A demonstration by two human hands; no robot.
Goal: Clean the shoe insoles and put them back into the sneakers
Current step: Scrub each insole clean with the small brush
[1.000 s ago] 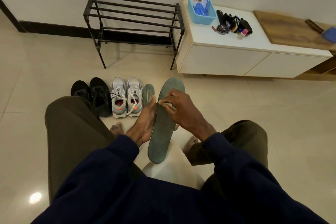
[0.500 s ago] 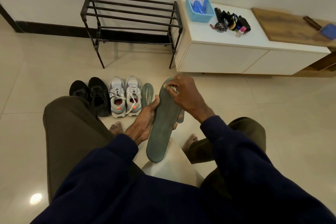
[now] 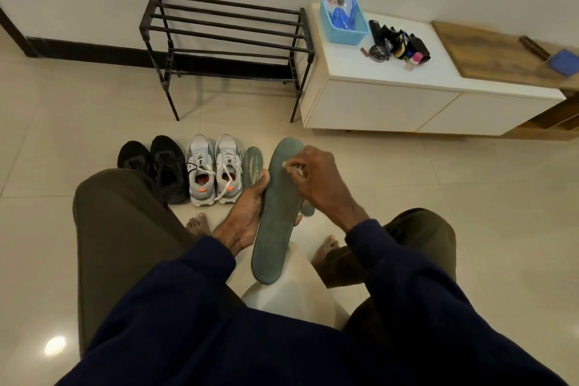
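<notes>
My left hand (image 3: 247, 216) grasps the grey insole (image 3: 275, 213) at center; my right hand (image 3: 316, 182) clenches a pale wipe (image 3: 293, 168), scrubbing its toe end. Another insole (image 3: 253, 164) lies at eleven o'clock beside the grey sneakers (image 3: 214, 169), both still insole-less, I judge.

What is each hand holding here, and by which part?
The left hand grips the grey insole along its left edge, near mid-length. The right hand pinches a small whitish wipe against its toe end.
</notes>
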